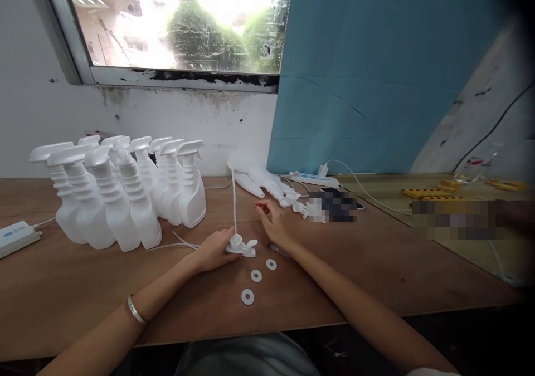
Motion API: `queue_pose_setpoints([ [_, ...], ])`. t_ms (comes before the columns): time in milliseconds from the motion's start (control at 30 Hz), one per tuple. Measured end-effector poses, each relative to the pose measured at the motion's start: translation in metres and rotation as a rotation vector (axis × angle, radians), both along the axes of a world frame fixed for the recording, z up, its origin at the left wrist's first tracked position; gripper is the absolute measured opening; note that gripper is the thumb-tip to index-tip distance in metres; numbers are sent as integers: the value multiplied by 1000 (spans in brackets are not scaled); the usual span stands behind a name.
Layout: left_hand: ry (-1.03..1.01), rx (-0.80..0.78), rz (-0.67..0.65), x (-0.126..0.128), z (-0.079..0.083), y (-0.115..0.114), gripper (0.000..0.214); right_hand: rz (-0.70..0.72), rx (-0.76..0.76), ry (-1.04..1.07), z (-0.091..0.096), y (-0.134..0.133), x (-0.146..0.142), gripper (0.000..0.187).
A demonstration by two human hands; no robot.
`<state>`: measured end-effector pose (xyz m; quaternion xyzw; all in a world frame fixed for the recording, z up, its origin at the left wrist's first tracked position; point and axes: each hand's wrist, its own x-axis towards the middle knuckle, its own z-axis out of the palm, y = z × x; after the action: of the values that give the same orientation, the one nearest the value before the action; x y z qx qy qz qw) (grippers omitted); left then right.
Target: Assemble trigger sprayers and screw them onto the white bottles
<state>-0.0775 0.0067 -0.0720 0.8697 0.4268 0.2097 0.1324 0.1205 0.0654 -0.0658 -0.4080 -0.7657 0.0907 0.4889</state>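
My left hand (215,250) rests on the wooden table (376,264) with its fingers closed on a white spray trigger head (242,246), whose thin dip tube (234,203) rises away from it. My right hand (273,223) lies just to the right, fingers loosely spread and holding nothing, above a dark pen-like object (279,249). Three white ring washers (256,276) lie in a row in front of the hands. A further pile of white trigger heads (267,184) sits behind the right hand.
Several assembled white spray bottles (125,192) stand in a cluster at the left. A white power strip (14,237) lies at the far left edge, another (313,179) with a charger and cable near the blue board. Yellow parts (426,193) lie on the far right bench.
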Motion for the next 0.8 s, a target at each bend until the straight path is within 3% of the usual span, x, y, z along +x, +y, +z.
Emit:
queue_pose_setpoints([
  [167, -11, 12, -21, -1, 0, 0, 29, -464, -35, -506, 1, 53, 26, 33],
  [267, -8, 16, -26, -2, 0, 0, 28, -569, -117, -641, 3, 81, 29, 36],
  [500, 41, 26, -7, -3, 3, -1, 30, -638, -242, -553, 0, 121, 12, 45],
  [667, 50, 15, 2, -3, 5, -3, 27, -568, -254, -385, 11, 116, 11, 38],
  [800, 37, -7, 7, -4, 6, -3, 27, -413, -236, -196, 31, 106, 16, 27],
])
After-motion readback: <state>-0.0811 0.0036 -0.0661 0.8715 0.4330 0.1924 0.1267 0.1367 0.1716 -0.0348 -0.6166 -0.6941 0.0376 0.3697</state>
